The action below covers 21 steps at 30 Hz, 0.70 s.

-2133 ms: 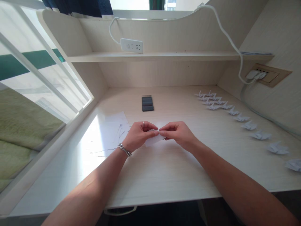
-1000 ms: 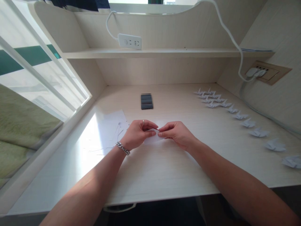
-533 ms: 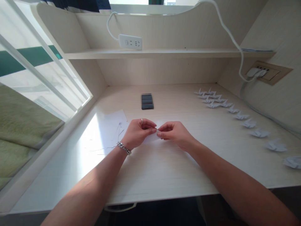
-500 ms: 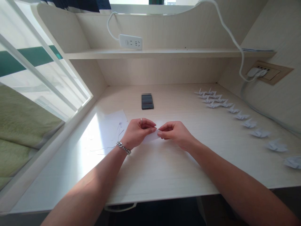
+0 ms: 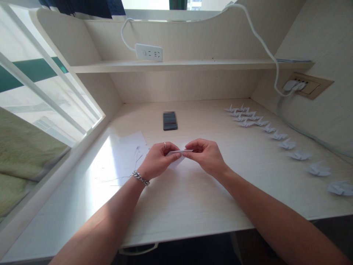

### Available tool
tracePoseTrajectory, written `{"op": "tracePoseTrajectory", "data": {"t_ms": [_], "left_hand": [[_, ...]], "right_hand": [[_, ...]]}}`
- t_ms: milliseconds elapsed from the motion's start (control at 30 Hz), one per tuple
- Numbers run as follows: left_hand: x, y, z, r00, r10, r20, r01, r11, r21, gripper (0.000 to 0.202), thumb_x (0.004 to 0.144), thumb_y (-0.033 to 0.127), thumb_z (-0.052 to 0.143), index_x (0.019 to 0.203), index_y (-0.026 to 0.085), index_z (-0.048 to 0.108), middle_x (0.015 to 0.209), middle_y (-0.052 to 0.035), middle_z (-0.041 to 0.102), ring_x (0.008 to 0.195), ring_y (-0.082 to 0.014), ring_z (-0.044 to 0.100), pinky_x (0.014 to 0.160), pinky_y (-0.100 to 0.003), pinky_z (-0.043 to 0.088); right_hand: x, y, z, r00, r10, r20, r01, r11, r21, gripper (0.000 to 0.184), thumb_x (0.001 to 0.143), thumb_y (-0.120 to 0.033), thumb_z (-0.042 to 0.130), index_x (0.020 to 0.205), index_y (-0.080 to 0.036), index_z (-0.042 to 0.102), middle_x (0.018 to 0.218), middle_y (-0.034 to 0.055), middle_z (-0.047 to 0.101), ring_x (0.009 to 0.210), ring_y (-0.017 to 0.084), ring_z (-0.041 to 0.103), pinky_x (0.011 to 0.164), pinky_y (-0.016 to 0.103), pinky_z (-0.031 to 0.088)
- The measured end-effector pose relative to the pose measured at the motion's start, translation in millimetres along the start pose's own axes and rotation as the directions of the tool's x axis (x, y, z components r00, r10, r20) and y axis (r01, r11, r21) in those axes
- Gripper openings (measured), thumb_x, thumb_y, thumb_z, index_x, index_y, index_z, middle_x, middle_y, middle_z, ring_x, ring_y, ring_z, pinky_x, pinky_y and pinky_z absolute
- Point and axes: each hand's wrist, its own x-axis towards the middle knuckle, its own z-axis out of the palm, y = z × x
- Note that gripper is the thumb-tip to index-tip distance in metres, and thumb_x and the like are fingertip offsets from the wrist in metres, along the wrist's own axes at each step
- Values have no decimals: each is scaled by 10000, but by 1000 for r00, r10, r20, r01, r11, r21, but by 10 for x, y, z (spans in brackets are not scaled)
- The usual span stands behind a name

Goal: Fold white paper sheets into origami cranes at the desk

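Observation:
A small folded piece of white paper (image 5: 179, 152) is held just above the desk between my two hands. My left hand (image 5: 157, 160), with a ring and a metal bracelet, pinches its left end with curled fingers. My right hand (image 5: 206, 154) pinches the right end, thumb and fingertips pressed together. A loose pile of white paper sheets (image 5: 121, 156) lies to the left of my left hand, in bright sunlight.
A dark phone (image 5: 170, 121) lies behind my hands. Several folded white paper cranes (image 5: 278, 135) run in a line along the right of the desk (image 5: 179, 206). A power strip (image 5: 149, 52) sits on the shelf; its cable reaches a wall socket (image 5: 300, 85).
The paper piece has been lifted slightly and turned flatter between my fingertips. Both hands stay pinched on it in nearly the same spot.

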Motion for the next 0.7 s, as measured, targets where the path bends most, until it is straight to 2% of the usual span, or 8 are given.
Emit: {"op": "tracePoseTrajectory", "data": {"t_ms": [100, 233, 700], "left_hand": [[-16, 37, 15, 1000, 0, -17, 2, 995, 97, 260, 797, 408, 668, 851, 163, 736, 766, -51, 725, 695, -165, 622, 603, -256, 448], [-22, 62, 19, 999, -3, -51, 8, 996, 88, 236, 791, 386, 675, 832, 163, 738, 747, -48, 722, 663, -156, 613, 571, -247, 442], [-10, 38, -13, 1000, 10, -28, -8, 996, 90, 183, 774, 331, 689, 821, 164, 747, 768, -47, 735, 700, -169, 635, 602, -253, 462]], "right_hand": [[-10, -31, 0, 1000, 8, 2, -8, 1000, 6, 326, 558, -350, 880, 791, -186, 722, 780, 46, 731, 753, 203, 683, 703, 339, 563], [-20, -63, 5, 1000, -4, -18, 4, 1000, 4, 315, 563, -364, 875, 773, -188, 720, 767, 50, 733, 745, 210, 686, 701, 347, 563], [-33, -70, 0, 1000, -13, 13, 14, 999, -29, 278, 582, -360, 864, 760, -193, 731, 761, 44, 737, 734, 208, 691, 705, 348, 562]]}}
